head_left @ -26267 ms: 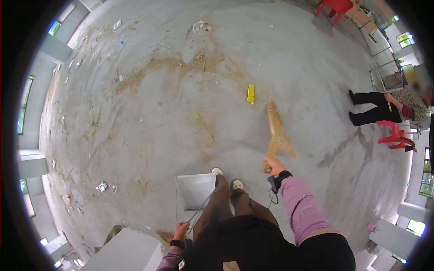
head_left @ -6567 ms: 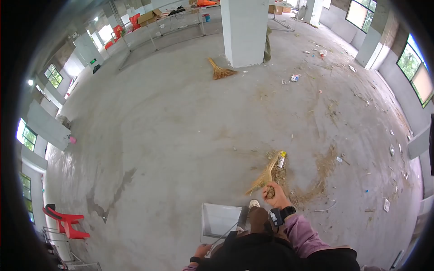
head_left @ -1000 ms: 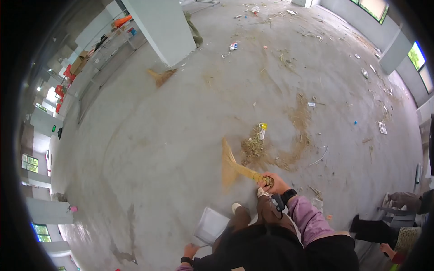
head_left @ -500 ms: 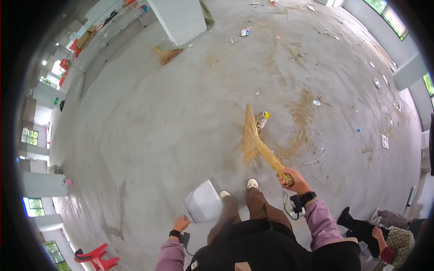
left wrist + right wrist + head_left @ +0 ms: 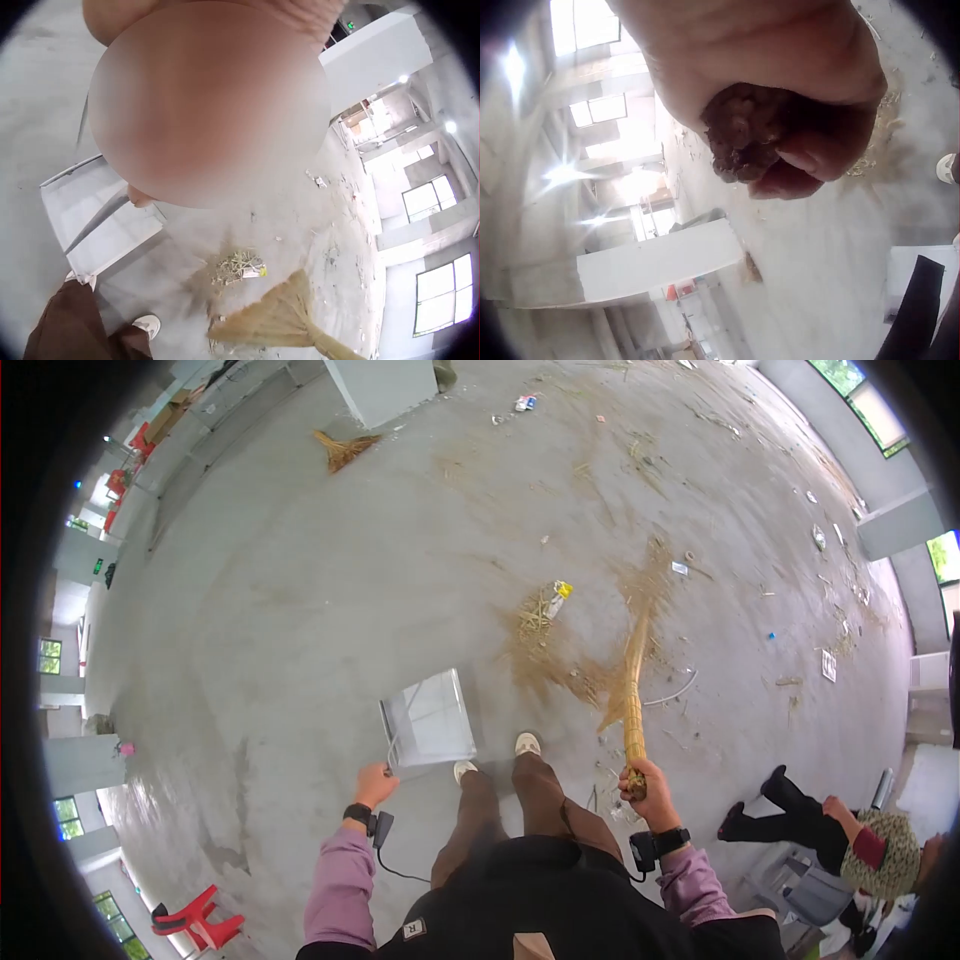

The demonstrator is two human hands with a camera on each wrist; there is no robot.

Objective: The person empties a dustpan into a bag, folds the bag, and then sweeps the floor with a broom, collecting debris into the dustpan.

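Note:
My right hand [image 5: 650,795] grips the thick handle of a straw broom [image 5: 634,705], whose blurred head fans over dusty floor beyond my feet. In the right wrist view the handle's knobbly end [image 5: 739,135] sticks out of the curled fingers. At left, my left hand [image 5: 375,785] holds the thin metal handle of a white dustpan [image 5: 430,720], which lies ahead of my left shoe. Left of the broom is a pile of straw and dirt [image 5: 535,622] with a yellow-and-white wrapper [image 5: 561,592] on it. The left wrist view is largely blurred over that hand.
A second broom [image 5: 345,452] lies near a pillar [image 5: 385,385]. Scraps and straw litter the floor at the upper right, with a curved white strip [image 5: 675,692] near the broom. Another person [image 5: 815,825] is beside a grey chair [image 5: 800,885] at right; a red chair [image 5: 200,920] stands lower left.
The broom has swung from the left of the pile to its right, uncovering it. My left hand has moved forward with the dustpan. Far earlier, I faced another way and the wrapper lay alone.

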